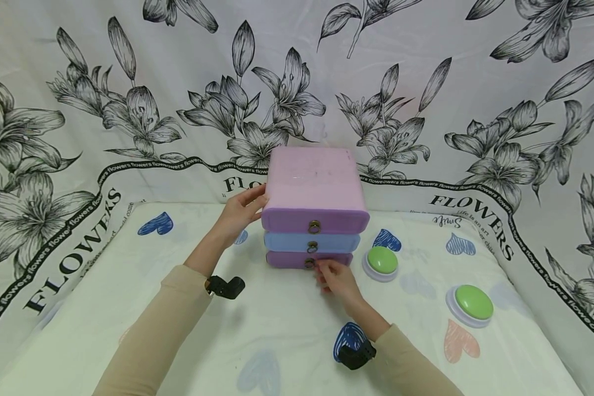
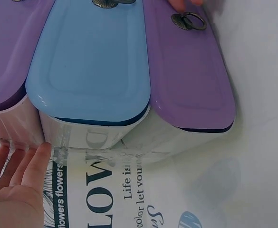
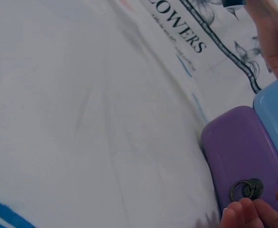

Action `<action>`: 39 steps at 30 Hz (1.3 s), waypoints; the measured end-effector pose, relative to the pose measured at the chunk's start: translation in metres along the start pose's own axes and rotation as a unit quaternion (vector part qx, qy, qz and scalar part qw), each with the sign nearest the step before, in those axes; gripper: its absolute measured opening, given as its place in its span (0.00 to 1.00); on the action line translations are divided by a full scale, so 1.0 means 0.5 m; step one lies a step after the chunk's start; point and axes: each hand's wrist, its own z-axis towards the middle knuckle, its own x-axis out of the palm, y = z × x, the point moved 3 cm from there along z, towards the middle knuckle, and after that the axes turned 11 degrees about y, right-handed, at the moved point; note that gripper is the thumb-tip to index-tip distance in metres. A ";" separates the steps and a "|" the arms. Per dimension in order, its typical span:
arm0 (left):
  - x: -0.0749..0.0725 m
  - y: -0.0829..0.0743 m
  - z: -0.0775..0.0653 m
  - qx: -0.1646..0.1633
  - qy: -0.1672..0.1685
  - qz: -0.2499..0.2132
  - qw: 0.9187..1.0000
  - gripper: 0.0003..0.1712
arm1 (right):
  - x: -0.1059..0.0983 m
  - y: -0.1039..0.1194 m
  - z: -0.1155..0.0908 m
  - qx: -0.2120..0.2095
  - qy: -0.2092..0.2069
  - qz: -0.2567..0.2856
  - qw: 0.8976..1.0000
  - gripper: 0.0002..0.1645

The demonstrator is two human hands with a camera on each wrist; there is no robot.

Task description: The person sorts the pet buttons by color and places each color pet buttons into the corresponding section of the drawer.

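A small three-tier drawer cabinet (image 1: 317, 179) stands on the cloth, its top and bottom drawer fronts purple and the middle one blue (image 1: 297, 242). All three fronts sit flush and carry bronze ring pulls. My left hand (image 1: 245, 209) rests with extended fingers against the cabinet's left side; in the left wrist view these fingers (image 2: 22, 166) reach the side of the top tier. At the bottom purple drawer (image 3: 238, 142), my right hand (image 1: 339, 280) has its loosely bent fingertips right beside the ring pull (image 3: 241, 190). The ring hangs down, and no finger shows through it.
Two green push buttons on white bases are to the right of the cabinet, one close by (image 1: 382, 260) and one nearer the front right (image 1: 474, 302). A white cloth with heart prints (image 1: 257, 341) covers the surface. Behind hangs a flower-printed curtain (image 1: 203, 66).
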 end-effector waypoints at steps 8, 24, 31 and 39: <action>0.000 0.001 0.001 -0.003 -0.005 0.002 1.000 0.33 | 0.009 -0.007 0.006 0.015 0.022 0.007 1.000 0.18; 0.008 -0.005 -0.004 -0.006 -0.025 0.004 1.000 0.32 | 0.013 -0.005 0.010 0.042 0.052 0.052 0.996 0.22; 0.004 -0.007 -0.003 -0.005 -0.028 0.009 1.000 0.31 | 0.024 -0.007 0.015 0.045 0.088 0.069 0.993 0.23; 0.005 -0.006 -0.001 0.002 -0.024 0.017 1.000 0.32 | 0.032 -0.007 0.022 0.035 0.133 0.083 0.987 0.26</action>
